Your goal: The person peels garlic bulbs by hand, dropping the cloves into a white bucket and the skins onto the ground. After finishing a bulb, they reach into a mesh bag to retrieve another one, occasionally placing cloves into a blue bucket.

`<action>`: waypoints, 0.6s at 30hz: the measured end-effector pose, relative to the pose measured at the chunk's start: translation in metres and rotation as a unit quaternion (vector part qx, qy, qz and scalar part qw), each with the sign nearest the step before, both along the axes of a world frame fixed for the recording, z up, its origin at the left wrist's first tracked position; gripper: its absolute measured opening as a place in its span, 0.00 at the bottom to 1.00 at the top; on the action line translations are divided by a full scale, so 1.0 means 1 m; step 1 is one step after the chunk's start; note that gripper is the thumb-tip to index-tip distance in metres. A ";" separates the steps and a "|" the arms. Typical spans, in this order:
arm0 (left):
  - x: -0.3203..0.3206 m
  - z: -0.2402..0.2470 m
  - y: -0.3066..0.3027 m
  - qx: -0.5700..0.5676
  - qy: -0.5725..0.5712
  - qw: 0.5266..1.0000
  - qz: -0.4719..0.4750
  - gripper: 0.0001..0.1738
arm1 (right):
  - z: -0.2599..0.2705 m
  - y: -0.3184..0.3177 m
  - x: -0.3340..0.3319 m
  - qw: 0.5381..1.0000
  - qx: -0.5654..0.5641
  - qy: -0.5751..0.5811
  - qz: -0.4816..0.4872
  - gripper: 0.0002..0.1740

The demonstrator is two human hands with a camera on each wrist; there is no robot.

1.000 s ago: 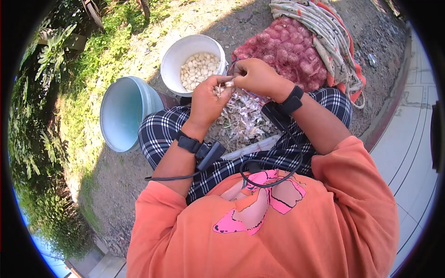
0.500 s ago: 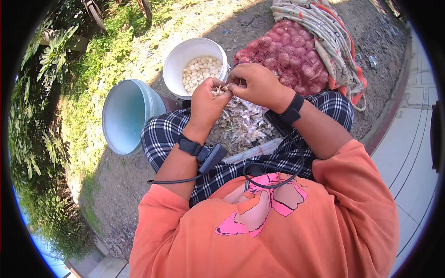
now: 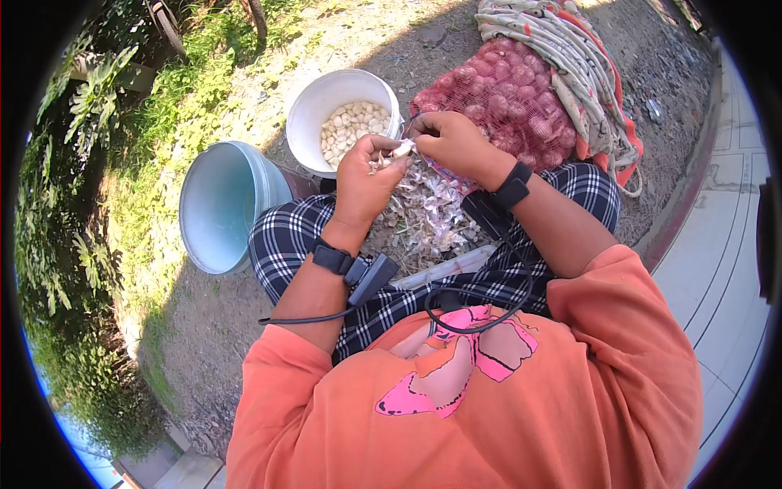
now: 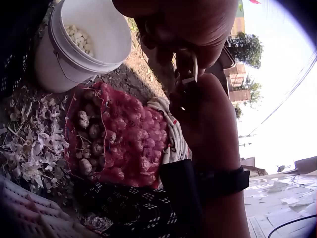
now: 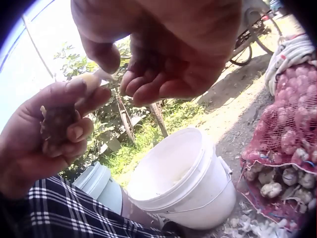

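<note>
My left hand (image 3: 358,181) pinches a pale garlic clove (image 3: 402,150) between thumb and forefinger. Its other fingers curl over more garlic pieces with dry skin (image 3: 378,165) in the palm. Opposite it, my right hand (image 3: 461,148) has thumb and fingers at the clove's end, on a whitish bit of garlic skin (image 5: 103,74). Both hands are raised above a heap of peelings (image 3: 432,208) between the knees. Just beyond the left hand stands a white bucket (image 3: 297,122) with peeled cloves (image 3: 354,126) inside.
A red mesh sack (image 3: 505,98) of garlic bulbs lies at the far right, its mouth facing the peelings; a striped cloth (image 3: 582,69) lies beyond it. Left of the white bucket stands a light-blue bucket (image 3: 216,208). A pale tray edge (image 3: 448,267) shows near the lap.
Between the fingertips the clove now shows more of its pale surface. My right hand shifted slightly at the clove, while both hands stayed over the peelings.
</note>
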State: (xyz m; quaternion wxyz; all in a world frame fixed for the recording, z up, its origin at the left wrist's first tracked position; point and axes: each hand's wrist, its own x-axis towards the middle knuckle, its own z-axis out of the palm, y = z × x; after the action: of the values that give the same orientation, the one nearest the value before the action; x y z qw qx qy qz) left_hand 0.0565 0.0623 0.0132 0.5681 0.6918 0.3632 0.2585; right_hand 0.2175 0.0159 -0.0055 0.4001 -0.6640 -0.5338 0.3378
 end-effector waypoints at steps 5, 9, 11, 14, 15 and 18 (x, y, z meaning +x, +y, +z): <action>-0.001 -0.006 0.002 0.054 -0.011 0.998 0.038 0.11 | 0.008 -0.008 -0.012 0.896 -0.125 0.423 -0.047 0.10; -0.001 -0.003 0.000 0.099 0.018 0.994 0.040 0.11 | -0.005 -0.007 -0.021 0.903 -0.126 0.406 -0.060 0.10; -0.001 -0.007 0.001 0.112 -0.007 0.993 0.036 0.11 | -0.014 -0.006 -0.019 0.838 -0.113 0.531 -0.060 0.08; 0.000 -0.004 0.001 0.118 -0.006 0.993 0.024 0.12 | -0.010 -0.006 -0.020 0.780 -0.128 0.603 -0.105 0.06; 0.000 -0.005 0.002 0.117 -0.006 0.993 0.024 0.12 | -0.009 -0.005 -0.020 0.780 -0.128 0.604 -0.105 0.06; 0.000 -0.008 0.002 0.049 -0.030 0.998 0.020 0.12 | -0.008 -0.004 -0.018 0.753 -0.154 0.627 -0.125 0.05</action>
State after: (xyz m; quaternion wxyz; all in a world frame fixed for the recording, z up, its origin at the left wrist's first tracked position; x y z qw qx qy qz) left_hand 0.0562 0.0643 0.0052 0.5387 0.7034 0.3466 0.3082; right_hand 0.1991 0.0122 -0.0136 0.5761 -0.4165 -0.0158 0.7031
